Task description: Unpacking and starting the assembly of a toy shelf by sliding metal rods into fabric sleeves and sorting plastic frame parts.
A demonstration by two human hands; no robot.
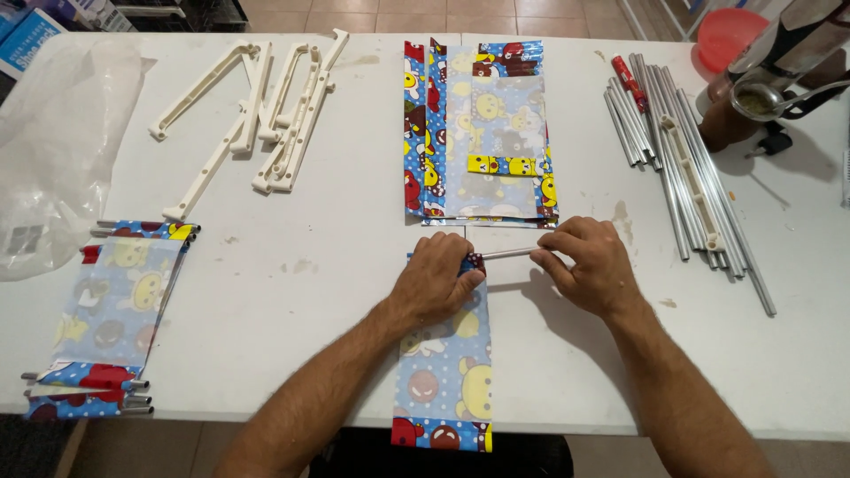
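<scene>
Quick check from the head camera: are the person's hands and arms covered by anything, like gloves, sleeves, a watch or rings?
Nothing is worn. The left hand and right hand are bare, with no gloves, rings or bandages to be seen. Both forearms are bare and hairy as far as the lower edge of the picture, with no sleeve, watch or wristband in sight.

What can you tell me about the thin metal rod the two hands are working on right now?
The metal rod is a slim, straight, silvery tube lying nearly level, just above the white table. Only a short stretch shows between the hands. Its left end runs into the top hem of the cartoon-printed fabric panel, where the left hand pins the cloth. The right hand pinches its other end between the fingertips. How far it reaches inside the hem cannot be seen.
</scene>
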